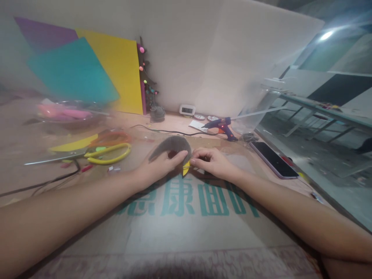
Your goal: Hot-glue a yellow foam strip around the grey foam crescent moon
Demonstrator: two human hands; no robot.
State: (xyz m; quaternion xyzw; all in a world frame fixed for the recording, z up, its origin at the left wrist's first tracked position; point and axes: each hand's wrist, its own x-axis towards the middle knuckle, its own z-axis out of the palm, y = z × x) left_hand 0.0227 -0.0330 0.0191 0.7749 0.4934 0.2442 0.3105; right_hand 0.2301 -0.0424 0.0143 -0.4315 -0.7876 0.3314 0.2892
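Note:
A dark grey curved strip (174, 142), felt-like, arches above the table in the middle of the head view. My left hand (158, 167) is closed on it, with the thumb stretched along its inner side. At the strip's right end, a small yellow piece (186, 168) with a dark pointed tip hangs downward. My right hand (214, 162) pinches at the upper edge of this yellow piece, its fingertips close to my left thumb. Whether the piece is fixed to the strip cannot be made out. Both hands are just above a printed cardboard sheet (186, 232).
Yellow-handled scissors (109, 154) lie left, near orange handles (112, 137). A glue gun (219, 126) with a red light stands behind my right hand, its cord crossing the table. A phone (273, 159) lies right. Coloured sheets (122, 73) lean at the back beside a small decorated tree (157, 112).

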